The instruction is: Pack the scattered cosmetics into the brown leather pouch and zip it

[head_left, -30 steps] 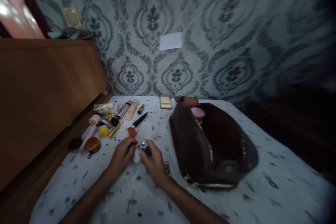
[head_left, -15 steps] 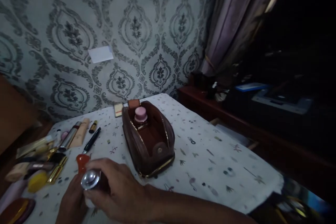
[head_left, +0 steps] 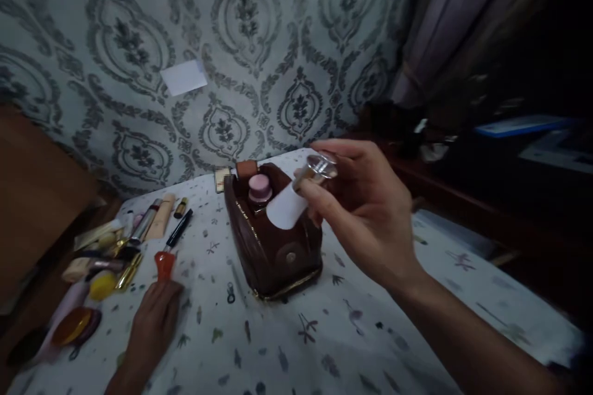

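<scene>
Over the open brown bag, my right hand pinches a white bottle by its clear, shiny cap, with the bottle tilted and its white base toward the bag's opening. Inside the bag stands a container with a pink cap. My left hand rests low on the patterned cloth, its fingers curled by an orange-red bottle. That bottle has a dark wand-like cap. Whether the left fingers grip it is hard to tell.
Cosmetics lie in a heap at the left, among them a beige tube, a yellow round item and a round compact. A small card is behind the bag. Dark furniture stands at the right.
My right hand has moved right and up, away from my left hand, carrying the bottle over the bag. My left hand now lies alone near the orange-red bottle. The view has shifted slightly.
</scene>
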`<state>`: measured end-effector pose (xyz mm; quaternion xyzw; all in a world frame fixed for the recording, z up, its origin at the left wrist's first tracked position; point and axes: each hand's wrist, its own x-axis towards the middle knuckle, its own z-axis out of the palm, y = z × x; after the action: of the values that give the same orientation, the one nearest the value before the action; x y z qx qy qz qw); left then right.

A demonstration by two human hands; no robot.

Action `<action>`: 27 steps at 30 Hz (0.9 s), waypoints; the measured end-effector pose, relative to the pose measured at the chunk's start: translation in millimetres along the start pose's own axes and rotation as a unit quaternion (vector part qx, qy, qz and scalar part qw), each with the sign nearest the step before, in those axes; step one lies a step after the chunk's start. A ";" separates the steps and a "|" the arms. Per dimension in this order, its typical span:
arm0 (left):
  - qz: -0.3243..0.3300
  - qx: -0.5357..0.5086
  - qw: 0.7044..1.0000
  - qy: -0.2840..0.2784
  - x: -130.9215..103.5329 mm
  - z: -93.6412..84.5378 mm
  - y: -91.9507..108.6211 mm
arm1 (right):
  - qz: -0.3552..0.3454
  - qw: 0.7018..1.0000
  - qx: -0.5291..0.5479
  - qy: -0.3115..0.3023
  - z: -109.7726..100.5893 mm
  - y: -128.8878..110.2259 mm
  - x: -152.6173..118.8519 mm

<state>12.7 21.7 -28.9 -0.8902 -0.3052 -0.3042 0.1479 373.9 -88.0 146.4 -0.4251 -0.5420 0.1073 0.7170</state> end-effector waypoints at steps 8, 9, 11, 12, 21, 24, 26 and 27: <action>0.005 0.021 1.000 0.011 -10.9 3.5 -7.3 | -0.023 0.992 -0.101 -0.065 1.9 17.0 13.2; 0.013 0.021 1.000 0.011 -11.2 4.5 -9.5 | -0.028 0.989 -0.120 -0.086 4.1 20.3 21.6; 0.025 0.016 1.000 0.008 -9.9 5.2 -13.0 | -0.042 0.977 -0.149 -0.144 10.8 28.2 40.8; 0.031 0.014 0.999 0.004 -8.8 4.9 -14.2 | -0.041 0.970 -0.167 -0.171 15.4 32.7 50.9; 0.041 0.016 0.999 -0.012 -5.4 4.9 -17.6 | 0.034 0.846 -0.386 -0.367 61.2 69.5 95.3; 0.044 0.013 0.999 -0.017 -7.6 7.2 -20.6 | 0.050 0.808 -0.422 -0.409 69.2 74.2 91.2; 0.052 0.019 0.998 -0.027 -9.2 7.9 -23.3 | 0.063 0.794 -0.422 -0.433 73.0 77.2 88.5; 0.054 0.020 0.998 -0.033 -9.9 8.1 -24.6 | 0.071 0.789 -0.420 -0.443 74.8 78.9 87.6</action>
<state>-5.5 39.7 -39.6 -0.9117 -0.2680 -0.2596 0.1718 367.3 51.3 153.1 -0.6273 -0.7601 0.0958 0.1399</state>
